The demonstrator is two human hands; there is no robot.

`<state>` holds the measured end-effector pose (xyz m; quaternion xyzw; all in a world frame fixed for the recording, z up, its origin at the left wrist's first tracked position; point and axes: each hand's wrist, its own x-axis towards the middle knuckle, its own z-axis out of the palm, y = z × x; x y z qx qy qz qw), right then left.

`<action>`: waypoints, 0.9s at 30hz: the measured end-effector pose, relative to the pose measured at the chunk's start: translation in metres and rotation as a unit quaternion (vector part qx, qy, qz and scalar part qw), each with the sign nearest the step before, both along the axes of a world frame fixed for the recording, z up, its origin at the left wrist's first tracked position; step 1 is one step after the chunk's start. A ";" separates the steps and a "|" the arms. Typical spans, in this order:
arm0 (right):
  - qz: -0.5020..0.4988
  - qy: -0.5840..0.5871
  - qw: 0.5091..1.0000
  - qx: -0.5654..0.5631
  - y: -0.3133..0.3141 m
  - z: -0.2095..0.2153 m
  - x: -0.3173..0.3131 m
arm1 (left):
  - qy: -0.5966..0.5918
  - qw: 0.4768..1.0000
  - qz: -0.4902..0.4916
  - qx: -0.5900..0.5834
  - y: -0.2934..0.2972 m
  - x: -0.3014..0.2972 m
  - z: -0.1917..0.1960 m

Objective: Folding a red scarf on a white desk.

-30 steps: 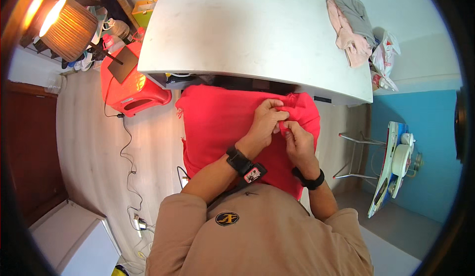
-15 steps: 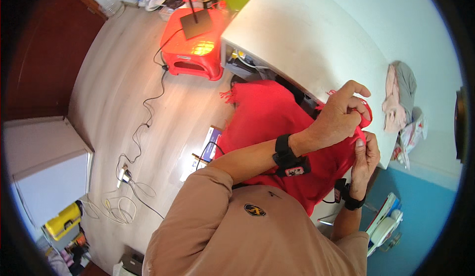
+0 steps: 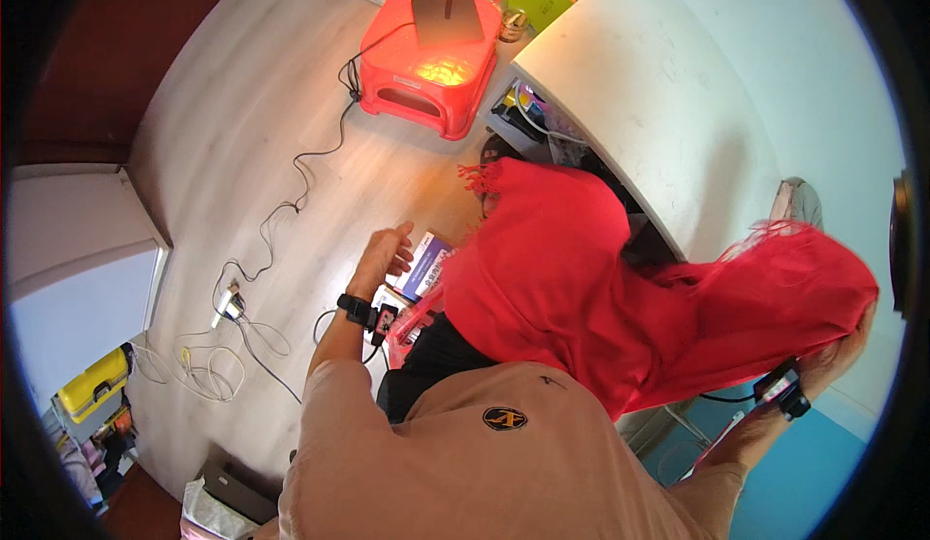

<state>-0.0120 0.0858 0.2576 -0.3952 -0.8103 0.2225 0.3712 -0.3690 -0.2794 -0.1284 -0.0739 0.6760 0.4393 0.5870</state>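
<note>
Pale wood flooring [image 3: 242, 123] occupies the left of the view, with a white surface [image 3: 668, 104] at upper right and a blue wall section [image 3: 823, 453] at lower right. Red fringed cloth [image 3: 542, 249] lies across the seated person's lap in front of the surface; one fringed corner hangs toward the floor, while the opposite end is drawn out to the right and raised. Right hand [image 3: 841, 351]: grip closed on that raised end, the fingers largely hidden by fabric. Left hand [image 3: 386, 252]: grip unclosed, fingers extended, apart from the main spread of cloth and just beside a purple-and-white box [image 3: 424, 267]. Black wristbands [image 3: 356, 309] encircle both wrists. Upper centre: red plastic stool [image 3: 412, 61] bearing a square dark lamp base [image 3: 449, 29]; a black cord [image 3: 303, 177] runs over the floor toward a white power strip [image 3: 229, 306]. Lower left: yellow case [image 3: 94, 385].
</note>
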 end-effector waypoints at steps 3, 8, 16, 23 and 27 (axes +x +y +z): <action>-0.067 0.061 0.996 -0.002 -0.007 -0.013 -0.028 | -0.023 0.999 -0.045 0.011 0.011 0.016 -0.016; 0.117 0.000 0.942 -0.315 -0.063 -0.115 -0.089 | -0.033 0.977 -0.087 0.191 0.057 0.029 -0.013; 0.168 -0.093 0.886 -0.423 -0.100 -0.167 -0.143 | 0.098 0.905 -0.375 0.178 0.078 0.036 -0.030; 0.118 0.099 0.804 -0.574 -0.086 -0.184 -0.137 | -0.004 0.988 0.005 0.157 0.054 0.023 -0.018; 0.133 0.125 0.802 -0.569 -0.085 -0.178 -0.128 | 0.092 0.963 0.065 0.244 0.059 0.007 0.069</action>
